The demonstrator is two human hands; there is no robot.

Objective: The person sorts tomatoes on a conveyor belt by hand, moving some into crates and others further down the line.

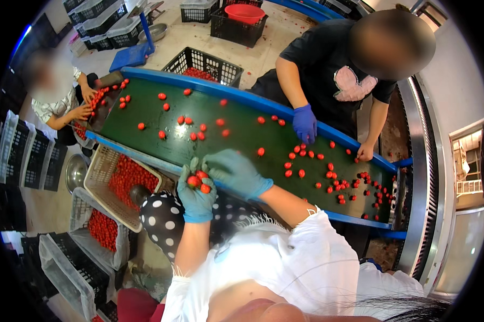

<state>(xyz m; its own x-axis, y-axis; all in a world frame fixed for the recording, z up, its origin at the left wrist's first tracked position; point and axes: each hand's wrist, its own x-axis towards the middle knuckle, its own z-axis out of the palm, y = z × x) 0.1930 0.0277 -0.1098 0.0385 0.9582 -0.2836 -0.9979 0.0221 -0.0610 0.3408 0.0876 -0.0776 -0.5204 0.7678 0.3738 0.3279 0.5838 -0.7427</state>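
My left hand (197,197), in a light teal glove, is cupped palm up and holds several red cherry tomatoes (193,182). It is just off the near edge of a green conveyor belt (145,149). Close beside it, my right hand (236,172), gloved alike, reaches over the belt's near rim with bent fingers. Motion blurs that hand, and I cannot tell whether a tomato is between its fingertips. Loose cherry tomatoes (197,136) are scattered along the belt, thickest at its right end (342,185).
Blue side rails (210,86) edge the belt. Across it, a co-worker's blue-gloved hand (305,122) touches tomatoes; another person's hands (87,102) are at the left end. A cream crate (95,177) of tomatoes stands by my knee, near a lined crate (79,209). A black crate (226,70) sits beyond.
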